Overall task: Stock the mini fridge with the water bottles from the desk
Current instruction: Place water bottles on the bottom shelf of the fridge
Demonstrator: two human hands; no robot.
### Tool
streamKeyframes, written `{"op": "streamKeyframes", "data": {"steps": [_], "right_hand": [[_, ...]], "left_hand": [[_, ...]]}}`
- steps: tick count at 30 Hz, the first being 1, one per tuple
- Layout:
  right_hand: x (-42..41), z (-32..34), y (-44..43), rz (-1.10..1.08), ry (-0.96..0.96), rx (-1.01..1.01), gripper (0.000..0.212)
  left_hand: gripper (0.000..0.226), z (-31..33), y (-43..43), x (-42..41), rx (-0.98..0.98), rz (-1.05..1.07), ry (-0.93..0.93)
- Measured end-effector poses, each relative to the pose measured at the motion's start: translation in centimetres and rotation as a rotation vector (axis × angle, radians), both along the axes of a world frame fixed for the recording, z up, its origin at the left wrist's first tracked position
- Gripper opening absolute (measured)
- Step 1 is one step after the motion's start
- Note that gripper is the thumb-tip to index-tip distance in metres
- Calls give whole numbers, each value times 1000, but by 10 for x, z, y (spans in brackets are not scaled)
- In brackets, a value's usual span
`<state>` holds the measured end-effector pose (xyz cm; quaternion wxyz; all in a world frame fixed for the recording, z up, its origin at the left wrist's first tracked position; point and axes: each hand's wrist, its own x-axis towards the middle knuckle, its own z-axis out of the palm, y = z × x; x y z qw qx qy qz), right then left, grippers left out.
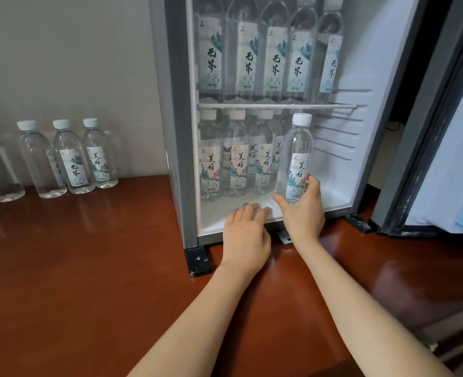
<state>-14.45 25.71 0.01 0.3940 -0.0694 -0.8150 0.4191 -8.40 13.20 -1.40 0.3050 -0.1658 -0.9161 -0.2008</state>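
Water bottle (295, 159) upright in lower compartment of mini fridge (178, 126), grasped near base by right hand (303, 210). Left hand (245, 235) released, fingers flat on fridge floor.

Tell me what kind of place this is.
Probably a hotel room or an office, though I can't be sure. A mini fridge stands on a polished wooden desk, stocked with rows of identical labelled water bottles. More of them are lined up along the plain wall.
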Motion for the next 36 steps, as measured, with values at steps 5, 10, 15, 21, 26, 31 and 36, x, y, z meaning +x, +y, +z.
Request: {"op": "streamKeyframes", "data": {"steps": [5,10,15,21,26,31,36], "right_hand": [[-7,8,1,-22,-103,110,70],[-22,22,4,-4,-221,168,61],[-37,30,2,-15,-307,207,64],[-43,24,1,-21,-280,212,58],[-48,22,2,49,-293,188,61],[-47,21,5,105,-316,185,73],[-40,16,2,-4,-139,91,58]], "left_hand": [[49,0,0,1,-11,-2,-19],[48,1,0,3,1,-11,-28],[48,3,0,3,2,-22,-31],[50,2,0,1,-27,-13,-35],[49,3,1,2,-10,-19,-36],[49,3,0,2,-12,-15,-36],[48,4,0,3,-1,-20,-41]]}}
